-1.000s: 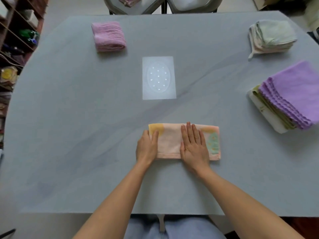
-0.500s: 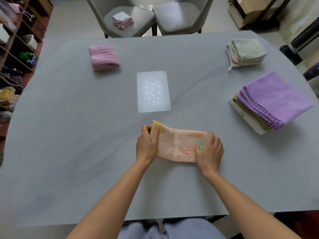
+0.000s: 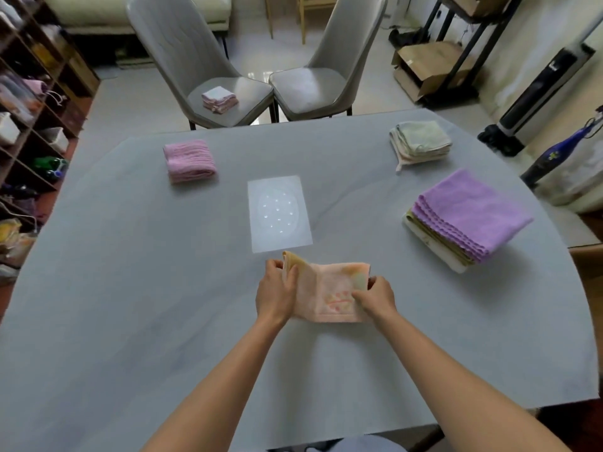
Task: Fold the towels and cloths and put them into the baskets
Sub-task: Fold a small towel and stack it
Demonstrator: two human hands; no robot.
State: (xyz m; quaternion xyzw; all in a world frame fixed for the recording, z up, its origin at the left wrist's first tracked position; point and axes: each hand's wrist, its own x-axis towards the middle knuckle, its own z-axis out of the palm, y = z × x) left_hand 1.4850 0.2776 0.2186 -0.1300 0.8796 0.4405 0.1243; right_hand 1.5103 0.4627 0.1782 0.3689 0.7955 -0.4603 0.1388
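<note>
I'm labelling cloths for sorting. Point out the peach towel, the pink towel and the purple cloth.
peach towel [image 3: 329, 295]: head view, its middle panel.
pink towel [image 3: 189, 159]: head view, top face.
purple cloth [image 3: 473, 212]: head view, top face.

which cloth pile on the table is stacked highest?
The stack topped by the purple cloth near the table's right edge: several layers show beneath it. The pink towel and pale green cloths sit much lower.

A lived-in home: dining chairs [image 3: 208, 76] beyond the grey worktop [image 3: 130, 288], cluttered shelves [image 3: 29, 102] left, cardboard boxes [image 3: 427, 70] far right.
</note>
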